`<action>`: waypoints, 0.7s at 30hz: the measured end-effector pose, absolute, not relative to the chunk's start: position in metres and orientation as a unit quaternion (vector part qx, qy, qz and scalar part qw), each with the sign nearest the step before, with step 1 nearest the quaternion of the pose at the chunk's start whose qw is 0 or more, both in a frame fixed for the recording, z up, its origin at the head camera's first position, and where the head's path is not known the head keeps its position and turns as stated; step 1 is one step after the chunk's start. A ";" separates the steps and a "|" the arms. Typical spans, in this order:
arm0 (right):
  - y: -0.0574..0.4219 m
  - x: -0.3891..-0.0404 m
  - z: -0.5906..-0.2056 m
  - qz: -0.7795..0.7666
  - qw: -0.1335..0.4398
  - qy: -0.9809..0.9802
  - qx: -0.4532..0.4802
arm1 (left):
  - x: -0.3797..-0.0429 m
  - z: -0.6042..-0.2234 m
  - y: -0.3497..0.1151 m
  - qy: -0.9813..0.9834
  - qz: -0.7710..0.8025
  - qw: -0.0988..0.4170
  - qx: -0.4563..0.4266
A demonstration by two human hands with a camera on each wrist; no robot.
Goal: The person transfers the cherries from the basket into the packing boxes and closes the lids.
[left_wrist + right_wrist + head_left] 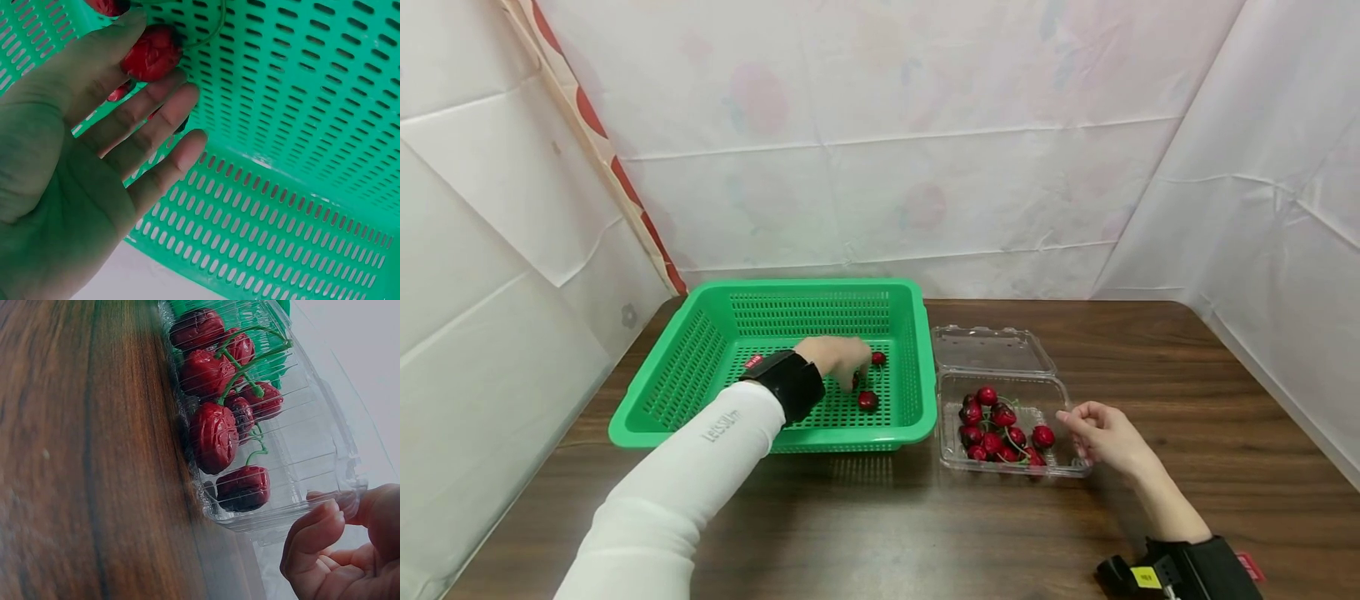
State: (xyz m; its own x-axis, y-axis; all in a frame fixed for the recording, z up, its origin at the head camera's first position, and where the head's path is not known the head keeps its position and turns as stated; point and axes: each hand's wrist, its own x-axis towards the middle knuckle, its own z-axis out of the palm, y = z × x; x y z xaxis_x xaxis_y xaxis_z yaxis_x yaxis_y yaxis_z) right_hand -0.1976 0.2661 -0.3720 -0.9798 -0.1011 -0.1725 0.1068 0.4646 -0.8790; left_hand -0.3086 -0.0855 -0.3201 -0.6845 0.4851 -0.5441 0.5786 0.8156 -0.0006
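My left hand (837, 357) reaches down inside a green plastic basket (850, 440). Between thumb and fingers it pinches a dark red cherry (153, 55) with a green stem, while the other fingers stay loosely extended. Two loose cherries, a front one (868, 401) and a back one (878, 358), lie on the basket floor beside the fingertips. My right hand (1103, 437) holds the right edge of a clear plastic clamshell box (306, 456) between thumb and curled fingers. Several cherries (992, 442), some with stems, are heaped inside it.
Hinged at the back, the box's clear lid (992, 350) stands open. Basket and box sit side by side on a dark wooden table (880, 533). White sheeting (880, 167) walls the back and both sides.
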 end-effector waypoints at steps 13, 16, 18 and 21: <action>0.266 -0.198 -0.373 -0.511 0.098 0.854 0.000 | -0.308 -0.322 -0.083 0.914 -0.092 0.267 0.290; 0.266 -0.198 -0.373 -0.510 0.096 0.855 0.000 | -0.309 -0.322 -0.084 0.915 -0.088 0.263 0.291; 0.266 -0.198 -0.373 -0.510 0.095 0.855 0.000 | -0.309 -0.321 -0.084 0.916 -0.087 0.262 0.292; 0.266 -0.198 -0.373 -0.509 0.094 0.856 -0.001 | -0.310 -0.319 -0.084 0.915 -0.081 0.260 0.297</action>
